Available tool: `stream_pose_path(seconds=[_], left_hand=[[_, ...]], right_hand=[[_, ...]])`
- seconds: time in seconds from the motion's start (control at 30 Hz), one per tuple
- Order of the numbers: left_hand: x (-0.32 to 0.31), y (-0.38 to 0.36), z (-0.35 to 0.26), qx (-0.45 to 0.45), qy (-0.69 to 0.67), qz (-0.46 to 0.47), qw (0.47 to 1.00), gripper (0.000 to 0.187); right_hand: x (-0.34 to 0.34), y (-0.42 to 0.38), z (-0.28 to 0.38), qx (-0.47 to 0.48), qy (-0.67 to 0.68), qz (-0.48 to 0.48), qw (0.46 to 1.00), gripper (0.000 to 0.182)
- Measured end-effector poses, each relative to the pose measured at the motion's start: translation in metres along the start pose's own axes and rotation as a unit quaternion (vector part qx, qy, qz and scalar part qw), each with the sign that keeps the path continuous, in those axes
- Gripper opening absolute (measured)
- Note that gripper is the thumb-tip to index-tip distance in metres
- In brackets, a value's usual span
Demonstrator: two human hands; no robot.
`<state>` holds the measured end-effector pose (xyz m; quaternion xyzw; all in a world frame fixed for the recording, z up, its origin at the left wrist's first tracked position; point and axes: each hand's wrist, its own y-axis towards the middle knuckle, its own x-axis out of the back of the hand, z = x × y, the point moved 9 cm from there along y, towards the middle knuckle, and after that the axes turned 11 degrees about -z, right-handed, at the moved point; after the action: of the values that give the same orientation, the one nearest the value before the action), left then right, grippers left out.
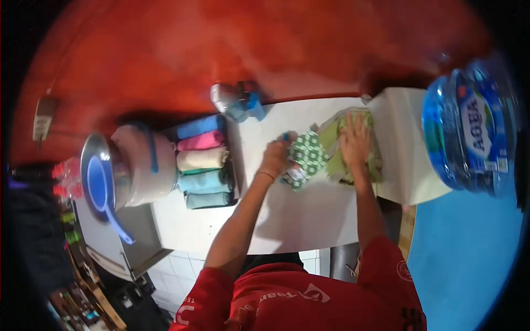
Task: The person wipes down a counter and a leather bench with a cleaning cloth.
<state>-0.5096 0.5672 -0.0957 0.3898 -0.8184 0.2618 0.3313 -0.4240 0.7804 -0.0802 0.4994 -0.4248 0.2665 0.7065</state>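
My left hand [274, 160] is closed on the edge of a green-and-white patterned cloth [308, 154], which lies bunched on the white table [292, 215]. Flat on an olive-green folded cloth [334, 135] rests my right hand [354, 139], its fingers stretched out and apart. The two cloths touch, the patterned one slightly overlapping the olive one's left side. To the left of my hands, a dark box [236, 190] holds several rolled cloths [201, 158] in blue, pink, cream, light blue and grey-green. Some blur softens the left fingers.
A large Aqua water bottle [472, 132] lies on the right, by a blue surface [464, 243]. Small bottles [237, 102] stand at the back against the red wall [309, 49]. Leftward are a pale bucket [146, 165], a metal bowl [91, 146] and a blue dipper [99, 185].
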Motion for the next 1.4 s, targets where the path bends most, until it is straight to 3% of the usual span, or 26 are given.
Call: stream_pose_path(seconds=[0.07, 0.1, 0.17, 0.2, 0.27, 0.33, 0.37, 0.4, 0.47, 0.53, 0.6, 0.67, 0.73, 0.8, 0.87, 0.93, 1.0, 1.03, 1.07, 1.1, 1.13, 1.17, 1.2, 1.27, 1.33, 1.4], left_hand=[[0.011, -0.027, -0.011, -0.03, -0.035, -0.028, 0.999, 0.057], [0.0, -0.041, 0.001, 0.0, -0.081, 0.005, 0.997, 0.054], [0.01, -0.085, -0.003, -0.045, -0.134, -0.072, 0.987, 0.054], [0.014, -0.108, -0.006, -0.038, -0.144, -0.082, 0.985, 0.051], [0.013, -0.15, -0.002, 0.032, -0.175, -0.033, 0.984, 0.046], [0.012, -0.188, -0.001, 0.071, -0.218, 0.004, 0.973, 0.043], [0.014, -0.207, -0.006, 0.042, -0.272, -0.013, 0.961, 0.042], [0.017, -0.228, -0.012, 0.018, -0.327, -0.03, 0.944, 0.042], [0.029, -0.256, -0.007, 0.068, -0.325, -0.039, 0.943, 0.044], [0.066, -0.276, 0.002, 0.115, -0.316, -0.112, 0.935, 0.041], [0.091, -0.303, 0.026, 0.184, -0.296, -0.134, 0.928, 0.037], [0.103, -0.334, 0.049, 0.236, -0.327, -0.172, 0.899, 0.04], [0.124, -0.363, 0.062, 0.301, -0.361, -0.221, 0.854, 0.043], [0.129, -0.414, 0.085, 0.384, -0.415, -0.289, 0.773, 0.039], [0.137, -0.478, 0.106, 0.443, -0.37, -0.393, 0.716, 0.034], [0.141, -0.545, 0.121, 0.434, -0.361, -0.531, 0.632, 0.029], [0.119, -0.623, 0.144, 0.432, -0.353, -0.615, 0.557, 0.027], [0.1, -0.666, 0.16, 0.459, -0.231, -0.6, 0.613, 0.031], [0.086, -0.689, 0.164, 0.481, -0.227, -0.607, 0.591, 0.036], [0.073, -0.71, 0.168, 0.501, -0.223, -0.614, 0.567, 0.04], [0.051, -0.711, 0.173, 0.503, -0.341, -0.647, 0.46, 0.044], [0.0, -0.749, 0.21, 0.475, -0.456, -0.638, 0.4, 0.047], [0.005, -0.709, 0.191, 0.456, -0.521, -0.634, 0.344, 0.048], [-0.01, -0.712, 0.203, 0.525, -0.509, -0.578, 0.363, 0.048], [-0.026, -0.723, 0.233, 0.538, -0.555, -0.521, 0.362, 0.048], [-0.027, -0.714, 0.254, 0.584, -0.563, -0.477, 0.339, 0.049]], right_hand=[[-0.024, 0.023, -0.005, -0.097, -0.03, 0.001, 0.995, 0.057], [-0.032, 0.018, 0.015, -0.084, -0.021, 0.006, 0.996, 0.057], [-0.051, 0.006, 0.079, 0.036, 0.012, 0.037, 0.999, 0.057], [-0.049, 0.009, 0.093, 0.042, 0.017, 0.039, 0.998, 0.057], [-0.024, 0.011, 0.134, 0.165, 0.126, 0.051, 0.977, 0.056], [-0.03, 0.033, 0.134, 0.187, 0.133, 0.065, 0.971, 0.057], [-0.036, 0.041, 0.129, 0.143, 0.091, 0.047, 0.984, 0.058], [-0.036, 0.035, 0.123, 0.099, 0.047, 0.034, 0.993, 0.06], [-0.013, -0.001, 0.158, 0.116, 0.069, 0.036, 0.99, 0.059], [0.013, -0.066, 0.221, 0.322, 0.25, 0.196, 0.892, 0.056], [0.01, -0.059, 0.237, 0.344, 0.254, 0.182, 0.886, 0.056], [-0.004, -0.05, 0.251, 0.36, 0.255, 0.178, 0.88, 0.055], [-0.02, -0.019, 0.264, 0.335, 0.247, 0.092, 0.904, 0.056], [-0.031, -0.015, 0.275, 0.331, 0.233, 0.083, 0.911, 0.055], [-0.029, -0.024, 0.276, 0.319, 0.225, 0.08, 0.917, 0.054], [0.003, -0.054, 0.258, 0.325, 0.238, 0.1, 0.91, 0.055], [0.031, -0.122, 0.238, 0.376, 0.211, 0.215, 0.876, 0.059], [0.054, -0.15, 0.228, 0.403, 0.232, 0.24, 0.852, 0.061], [0.073, -0.175, 0.217, 0.425, 0.252, 0.27, 0.827, 0.063], [0.075, -0.176, 0.197, 0.406, 0.219, 0.309, 0.832, 0.064], [0.069, -0.158, 0.17, 0.366, 0.199, 0.28, 0.865, 0.064], [0.064, -0.14, 0.143, 0.323, 0.18, 0.252, 0.894, 0.064], [0.059, -0.114, 0.107, 0.257, 0.17, 0.156, 0.938, 0.062], [0.026, -0.1, 0.022, 0.154, -0.021, 0.031, 0.987, 0.056], [0.034, -0.101, 0.038, 0.081, -0.092, 0.013, 0.992, 0.057], [0.033, -0.131, 0.08, -0.064, -0.009, 0.098, 0.993, 0.06]])
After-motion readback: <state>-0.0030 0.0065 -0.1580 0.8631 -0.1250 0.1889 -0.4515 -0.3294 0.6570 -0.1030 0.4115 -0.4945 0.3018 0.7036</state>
